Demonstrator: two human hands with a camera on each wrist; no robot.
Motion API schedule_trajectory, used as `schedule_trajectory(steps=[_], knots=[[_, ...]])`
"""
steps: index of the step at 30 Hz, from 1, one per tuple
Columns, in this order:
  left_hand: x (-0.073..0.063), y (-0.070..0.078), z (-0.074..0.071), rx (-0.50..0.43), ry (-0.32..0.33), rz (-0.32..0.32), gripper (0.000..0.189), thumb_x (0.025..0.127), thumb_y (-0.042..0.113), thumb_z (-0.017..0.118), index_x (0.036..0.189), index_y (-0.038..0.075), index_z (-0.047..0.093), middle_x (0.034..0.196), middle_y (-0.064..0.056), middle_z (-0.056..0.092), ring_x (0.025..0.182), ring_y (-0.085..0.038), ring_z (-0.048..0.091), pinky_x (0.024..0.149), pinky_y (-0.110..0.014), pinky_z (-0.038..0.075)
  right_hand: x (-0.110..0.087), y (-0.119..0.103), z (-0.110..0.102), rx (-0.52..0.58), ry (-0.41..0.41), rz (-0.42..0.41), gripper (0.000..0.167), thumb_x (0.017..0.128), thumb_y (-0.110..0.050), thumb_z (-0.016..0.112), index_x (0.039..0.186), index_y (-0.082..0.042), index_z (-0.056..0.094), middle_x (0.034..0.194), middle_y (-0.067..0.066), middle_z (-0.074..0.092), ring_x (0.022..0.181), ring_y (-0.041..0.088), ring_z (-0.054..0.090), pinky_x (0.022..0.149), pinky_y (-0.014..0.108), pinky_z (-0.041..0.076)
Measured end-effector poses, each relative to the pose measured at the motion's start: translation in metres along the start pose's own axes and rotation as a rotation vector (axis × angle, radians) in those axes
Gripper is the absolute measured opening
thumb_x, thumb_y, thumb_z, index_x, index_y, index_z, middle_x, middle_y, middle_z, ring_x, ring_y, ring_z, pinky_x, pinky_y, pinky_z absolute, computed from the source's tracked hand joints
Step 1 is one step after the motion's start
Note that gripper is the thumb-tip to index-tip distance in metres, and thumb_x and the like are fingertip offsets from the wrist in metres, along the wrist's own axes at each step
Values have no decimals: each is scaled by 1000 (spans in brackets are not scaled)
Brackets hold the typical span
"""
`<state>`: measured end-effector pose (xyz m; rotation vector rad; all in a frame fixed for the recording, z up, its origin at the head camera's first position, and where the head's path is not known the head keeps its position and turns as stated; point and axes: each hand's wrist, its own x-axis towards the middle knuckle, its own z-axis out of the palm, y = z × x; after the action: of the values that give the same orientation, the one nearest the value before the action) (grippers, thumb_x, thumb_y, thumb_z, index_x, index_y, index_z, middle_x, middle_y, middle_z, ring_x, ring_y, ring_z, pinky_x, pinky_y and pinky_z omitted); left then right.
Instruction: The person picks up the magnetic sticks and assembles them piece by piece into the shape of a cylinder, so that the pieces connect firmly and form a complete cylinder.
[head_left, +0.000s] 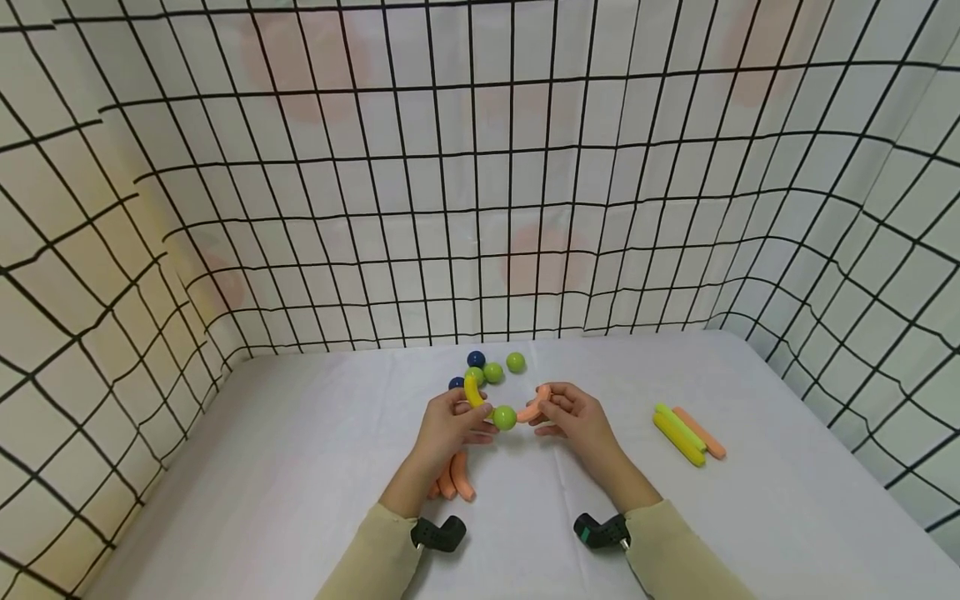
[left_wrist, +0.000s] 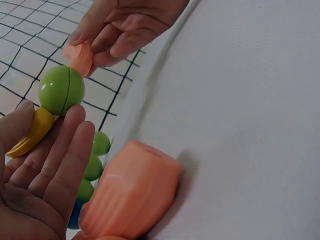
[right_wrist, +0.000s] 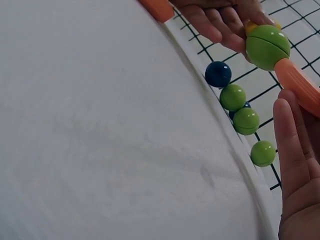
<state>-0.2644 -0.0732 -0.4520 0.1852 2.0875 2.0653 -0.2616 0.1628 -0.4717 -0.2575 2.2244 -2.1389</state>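
My left hand [head_left: 448, 423] pinches a curved yellow stick [head_left: 472, 390] between thumb and fingers. At the inner end of this stick sits a green ball [head_left: 505, 417] with a seam around it. A curved orange stick [head_left: 529, 412] is held by my right hand [head_left: 573, 417], and its inner end meets the ball's other side. The right wrist view shows that orange stick [right_wrist: 297, 85] touching the ball [right_wrist: 270, 47]; whether it is fixed in cannot be told. Fingers partly cover the yellow stick [left_wrist: 35, 132] in the left wrist view.
Several green balls [head_left: 492, 372] and blue balls [head_left: 476, 358] lie beyond my left hand. Curved orange sticks [head_left: 461, 477] lie under my left wrist. Straight yellow [head_left: 678, 439], green and orange sticks [head_left: 700, 432] lie to the right. A black grid net [head_left: 510, 200] surrounds the white table [head_left: 300, 500].
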Motion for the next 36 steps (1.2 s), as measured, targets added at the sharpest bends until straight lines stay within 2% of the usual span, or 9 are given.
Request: schedule_trajectory(steps=[8,15,19,24,29,36], knots=[[0,1,1,9,-16,-4,44,95,18,70,127,-8,55,105,-20,75,85,-27,77,75,-38,62,1,0,2,29,11,21,50,98,-27,65,135,2,50,107,5,74,94,15,71,80,33,61],[-2,3,2,39,-37,-9,46,95,21,70,129,-6,55,108,-18,75,87,-27,76,75,-37,62,3,-1,5,52,47,10,49,98,-26,65,135,4,52,97,-2,75,88,12,72,77,32,61],[-4,2,5,18,-30,-8,45,95,20,69,128,-7,54,108,-18,75,87,-27,76,74,-37,62,4,-3,9,64,77,15,48,98,-25,65,134,5,53,94,-2,75,85,12,72,75,32,61],[-5,1,14,-43,5,-10,41,95,19,70,123,-5,54,108,-19,75,88,-27,77,73,-37,62,2,-7,18,29,95,63,43,99,-25,63,133,1,57,101,4,75,86,13,72,73,31,61],[-7,1,22,-84,50,-45,42,95,19,70,125,-4,54,107,-17,75,90,-26,77,74,-35,61,-1,-9,27,-2,125,98,41,102,-24,59,138,-7,57,108,8,72,86,14,72,70,32,61],[-8,1,30,-135,89,-58,37,95,17,69,123,-4,55,108,-19,75,92,-27,76,76,-36,61,-3,-8,34,1,138,121,41,104,-21,53,143,-7,53,118,15,68,85,13,69,69,32,61]])
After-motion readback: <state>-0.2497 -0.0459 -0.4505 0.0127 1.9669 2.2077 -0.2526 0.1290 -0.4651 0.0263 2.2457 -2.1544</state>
